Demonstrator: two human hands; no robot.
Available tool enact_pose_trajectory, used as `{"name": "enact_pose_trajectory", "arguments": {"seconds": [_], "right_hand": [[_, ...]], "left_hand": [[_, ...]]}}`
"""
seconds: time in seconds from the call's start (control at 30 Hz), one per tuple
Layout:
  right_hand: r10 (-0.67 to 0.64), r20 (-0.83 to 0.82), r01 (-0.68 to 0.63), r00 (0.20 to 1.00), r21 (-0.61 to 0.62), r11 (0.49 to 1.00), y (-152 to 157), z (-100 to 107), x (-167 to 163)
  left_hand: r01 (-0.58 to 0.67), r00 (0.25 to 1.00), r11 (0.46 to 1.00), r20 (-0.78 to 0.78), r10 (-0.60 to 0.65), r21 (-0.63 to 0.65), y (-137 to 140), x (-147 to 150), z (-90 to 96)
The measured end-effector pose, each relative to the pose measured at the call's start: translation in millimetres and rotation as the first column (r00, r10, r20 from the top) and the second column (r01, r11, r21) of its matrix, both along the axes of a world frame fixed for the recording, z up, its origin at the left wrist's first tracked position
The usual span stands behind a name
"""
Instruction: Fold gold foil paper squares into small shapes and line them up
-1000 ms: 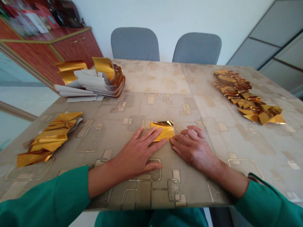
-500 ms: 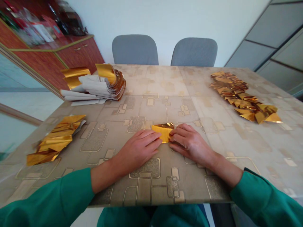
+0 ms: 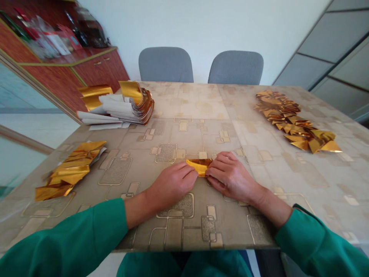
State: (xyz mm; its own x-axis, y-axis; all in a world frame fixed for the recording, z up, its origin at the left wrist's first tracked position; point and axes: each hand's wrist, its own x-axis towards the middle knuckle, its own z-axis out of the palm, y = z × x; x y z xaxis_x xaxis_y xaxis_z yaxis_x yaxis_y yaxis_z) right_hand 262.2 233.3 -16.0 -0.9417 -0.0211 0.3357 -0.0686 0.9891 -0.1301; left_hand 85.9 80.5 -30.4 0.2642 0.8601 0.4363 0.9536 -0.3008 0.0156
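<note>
A small sheet of shiny gold foil paper [image 3: 198,166], partly folded, lies on the table between my two hands. My left hand [image 3: 176,181] is closed, its fingertips pinching the paper's left end. At the right end my right hand [image 3: 227,175] grips it with bent fingers. The paper's upper edge stands up a little, showing a darker gold strip behind. My fingers cover both of its ends.
Folded gold pieces [image 3: 70,169] lie at the left. Behind them is a thick stack of gold-and-white sheets [image 3: 123,105]. A row of folded gold pieces [image 3: 296,121] runs along the right. Two grey chairs [image 3: 165,65] stand beyond the patterned table [image 3: 198,130].
My left hand has gone from lying over the paper with fingers extended to pinching its left end. The paper looks narrower now. The camera view has shifted slightly.
</note>
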Motion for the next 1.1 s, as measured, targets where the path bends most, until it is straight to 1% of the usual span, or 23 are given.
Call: {"name": "enact_pose_trajectory", "arguments": {"seconds": [0.07,0.13,0.2,0.3,0.37,0.43,0.53,0.67,0.83,1.1], "right_hand": [[0.020,-0.007,-0.020,1.000,-0.056,0.998,-1,0,2],[0.035,0.001,-0.034,0.999,-0.116,0.993,-1,1,3],[0.041,0.018,-0.037,0.999,-0.183,0.982,1,1,3],[0.041,0.050,-0.025,0.998,-0.299,0.954,5,0,1],[0.029,0.060,-0.005,0.998,-0.363,0.932,7,-1,0],[-0.007,0.069,0.034,0.998,-0.394,0.919,9,-2,-1],[-0.091,0.079,0.115,0.993,-0.401,0.909,8,-6,-3],[-0.167,0.070,0.181,0.984,-0.404,0.897,4,-11,-6],[-0.254,0.061,0.258,0.965,-0.377,0.890,0,-13,-8],[-0.302,0.037,0.296,0.953,-0.342,0.892,-2,-17,-10]], "left_hand": [[0.021,0.998,1.000,0.066,-0.020,-0.016,-5,4,1.8],[0.021,0.990,0.998,0.138,-0.013,-0.052,-9,6,3.1],[-0.002,0.977,0.996,0.211,0.020,-0.084,-11,6,3.0],[-0.056,0.952,0.995,0.298,0.078,-0.082,-10,4,0.7],[-0.087,0.937,0.993,0.331,0.108,-0.078,-9,3,-1.2],[-0.103,0.930,0.992,0.347,0.124,-0.079,-7,2,-2.7],[-0.119,0.926,0.989,0.349,0.141,-0.082,-5,2,-3.8],[-0.126,0.924,0.986,0.348,0.158,-0.111,-4,2,-4.4],[-0.124,0.926,0.989,0.348,0.146,-0.085,-2,1,-3.9],[-0.128,0.930,0.988,0.336,0.150,-0.086,0,-1,-3.1]]}}
